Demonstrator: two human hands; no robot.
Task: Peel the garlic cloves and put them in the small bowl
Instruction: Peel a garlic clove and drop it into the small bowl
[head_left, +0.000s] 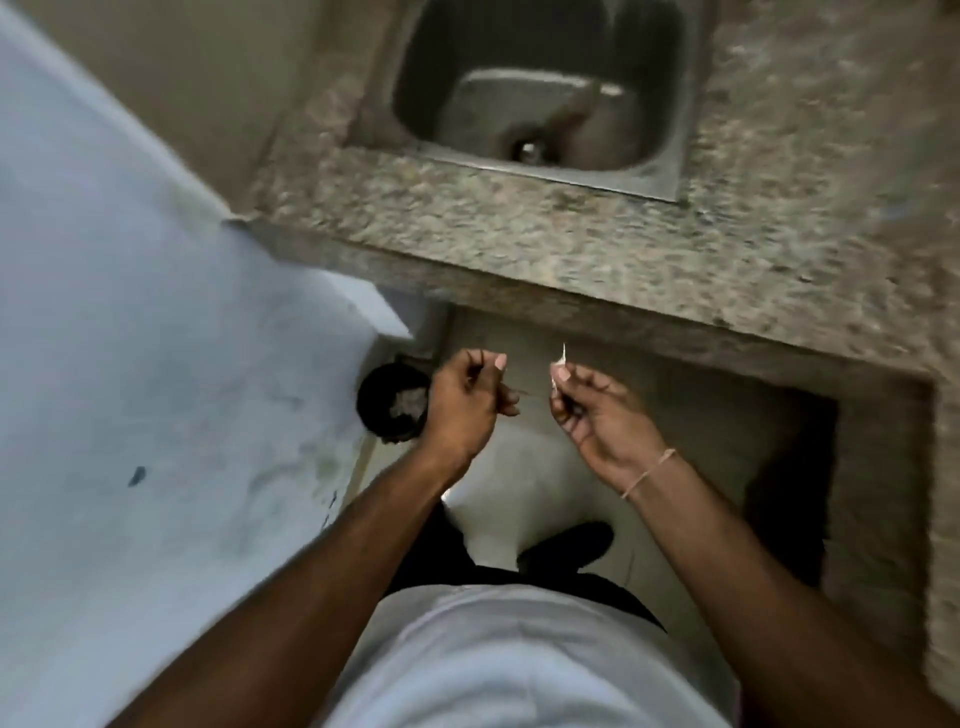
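I see a granite counter (571, 244) with a sink (530, 88), nothing visible in its basin; below left sits a dark bin (392, 402) holding pale scraps. My left hand (465, 400) curls loosely, contents unclear; my right hand (597, 410) pinches a sliver of garlic skin (561, 361). I judge this mid-peeling. Next, drop the skin. No clove or bowl in view.

I have both bare forearms reaching forward, wrists level, below the counter edge (597, 317). My left hand (467, 400) has fingers curled, thumb up, nothing visibly held. My right hand (597, 410), apart from it, pinches a pale garlic skin scrap (560, 364) at its fingertips.
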